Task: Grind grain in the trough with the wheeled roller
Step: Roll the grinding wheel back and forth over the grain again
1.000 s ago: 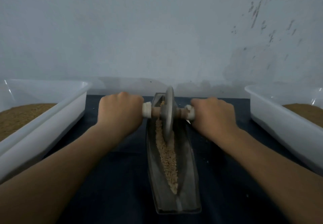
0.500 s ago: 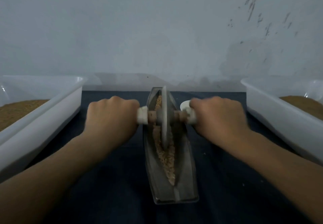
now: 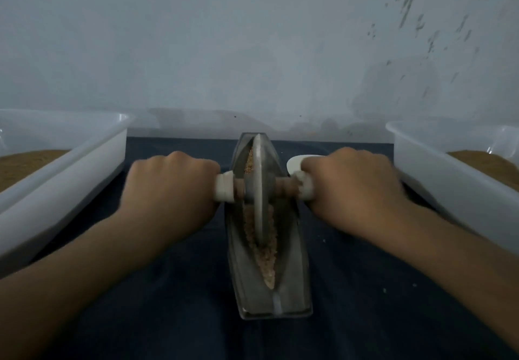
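Nearest to me, two bare forearms reach out over a counter [image 3: 168, 303] covered in dark blue cloth, with a few pale crumbs [image 3: 414, 285] scattered on the cloth to the right. Between the arms lies the metal trough [image 3: 252, 298], long and boat-shaped, its blunt near end towards the person and its far end narrowing towards the wall. A line of pale crushed grain [image 3: 266, 261] runs down the trough's middle groove, tapering to a point at the near end.

Further along, the wheeled roller [image 3: 259, 191] stands upright on edge in the groove, in the far half of the trough, its grey disc sitting in the grain. A wooden axle runs through the disc and carries a white handle on each side. The left hand [image 3: 168, 191] has its fingers curled in a fist round the left handle, and the right hand [image 3: 351, 188] grips the right handle the same way, knuckles up. Both hands are a little blurred.

Just behind the right hand a small white rounded object [image 3: 293, 161] lies on the cloth; I cannot tell what it is. A white plastic tray [image 3: 70, 185] stands at the left and another white tray [image 3: 455, 191] at the right, each holding brown ground material [image 3: 25, 163]. Behind it all rises a pale wall [image 3: 252, 51], scuffed at upper right.
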### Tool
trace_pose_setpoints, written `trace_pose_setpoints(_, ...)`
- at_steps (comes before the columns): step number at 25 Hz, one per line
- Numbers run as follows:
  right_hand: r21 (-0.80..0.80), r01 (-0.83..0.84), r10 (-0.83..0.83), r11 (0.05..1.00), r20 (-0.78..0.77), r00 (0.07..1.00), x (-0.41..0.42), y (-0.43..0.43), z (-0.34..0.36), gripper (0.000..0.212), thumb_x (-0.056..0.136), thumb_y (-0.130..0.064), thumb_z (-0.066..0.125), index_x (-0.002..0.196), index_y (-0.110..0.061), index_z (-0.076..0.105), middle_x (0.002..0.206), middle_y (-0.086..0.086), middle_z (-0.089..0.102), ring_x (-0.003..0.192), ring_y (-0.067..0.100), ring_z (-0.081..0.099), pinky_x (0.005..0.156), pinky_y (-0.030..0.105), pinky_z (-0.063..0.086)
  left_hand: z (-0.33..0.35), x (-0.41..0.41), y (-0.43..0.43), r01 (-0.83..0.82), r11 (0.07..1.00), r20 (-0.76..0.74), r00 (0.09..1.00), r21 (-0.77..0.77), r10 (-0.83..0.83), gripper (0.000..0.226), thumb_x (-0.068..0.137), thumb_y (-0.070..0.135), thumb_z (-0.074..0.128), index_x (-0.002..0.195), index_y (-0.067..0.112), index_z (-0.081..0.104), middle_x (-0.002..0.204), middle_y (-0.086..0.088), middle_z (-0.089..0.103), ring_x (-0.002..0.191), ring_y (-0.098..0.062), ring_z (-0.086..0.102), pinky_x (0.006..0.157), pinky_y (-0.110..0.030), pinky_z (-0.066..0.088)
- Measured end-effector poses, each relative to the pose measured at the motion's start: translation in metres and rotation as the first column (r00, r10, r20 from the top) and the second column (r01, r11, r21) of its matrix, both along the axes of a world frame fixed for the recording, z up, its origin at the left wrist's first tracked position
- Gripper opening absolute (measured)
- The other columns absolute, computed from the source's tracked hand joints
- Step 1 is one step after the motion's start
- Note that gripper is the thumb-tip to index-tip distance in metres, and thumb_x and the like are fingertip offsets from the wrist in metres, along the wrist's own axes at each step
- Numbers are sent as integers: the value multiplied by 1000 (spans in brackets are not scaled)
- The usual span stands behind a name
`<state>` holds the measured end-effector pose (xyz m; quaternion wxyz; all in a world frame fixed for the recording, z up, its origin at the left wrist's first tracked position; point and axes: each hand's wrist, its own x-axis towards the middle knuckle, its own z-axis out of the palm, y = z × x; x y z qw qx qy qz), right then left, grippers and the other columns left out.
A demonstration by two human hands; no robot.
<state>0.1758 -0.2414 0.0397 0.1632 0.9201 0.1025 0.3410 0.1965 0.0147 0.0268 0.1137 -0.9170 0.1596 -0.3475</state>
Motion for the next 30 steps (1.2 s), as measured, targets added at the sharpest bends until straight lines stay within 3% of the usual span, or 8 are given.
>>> trace_pose_setpoints(3,49,124,-119,991,-96,988,52,22,13,9,83,-24,68,90,-24,63,77,0,64,68,27,61,54,26,29,2,38,-26,-179,965,-115,981,-192,159,18,90,34,60,76,24,56,65,3,52,54,-18,46,50,-27,29)
trace_pose_setpoints(5,70,134,-120,989,-168,978,62,28,23,16,86,-19,64,101,-23,66,88,3,65,82,28,63,62,29,34,2,47,-28,-196,950,-168,973,-244,158,15,93,35,57,83,24,60,73,1,56,62,-20,49,55,-31,35)
trace_pose_setpoints(13,76,24,-23,997,-14,1000,-9,-4,-9,34,49,-46,69,59,-30,41,48,-14,17,40,3,12,46,15,5,20,20,12,161,976,-155,978,146,-138,21,57,59,45,58,38,50,47,16,41,40,0,39,41,-14,23)
trace_pose_setpoints(16,145,146,-124,979,-147,981,32,15,-3,10,84,-32,67,86,-25,61,72,-2,58,62,26,56,54,27,30,18,46,-15,-8,1000,-147,989,16,10,15,85,45,56,83,31,62,76,1,58,67,-25,60,56,-29,38)
trace_pose_setpoints(19,140,164,-130,976,-224,966,55,29,17,11,91,-22,62,102,-22,66,97,5,67,87,31,65,64,31,37,15,48,-22,-122,989,-185,977,-84,105,19,91,39,57,79,26,56,79,-2,59,69,-24,58,60,-31,41)
trace_pose_setpoints(22,44,-17,24,999,-185,983,14,11,14,9,80,-31,65,76,-29,57,69,-7,55,59,19,55,50,25,28,5,19,7,-14,999,-270,963,-32,5,17,77,47,58,69,35,49,64,12,50,54,-9,47,48,-25,31)
trace_pose_setpoints(26,26,-16,17,1000,-46,999,-16,0,8,35,50,-43,63,54,-32,30,44,-15,21,37,3,14,47,13,8,6,3,21,104,990,-67,993,97,-97,19,55,56,47,55,40,37,45,18,27,37,2,24,44,-10,10)
trace_pose_setpoints(30,62,137,-124,989,-183,975,39,25,12,6,84,-26,67,85,-27,62,78,-1,61,70,26,60,56,28,33,-3,38,-9,-49,993,-96,995,-109,38,27,86,34,60,66,29,42,61,4,50,50,-18,47,48,-24,31)
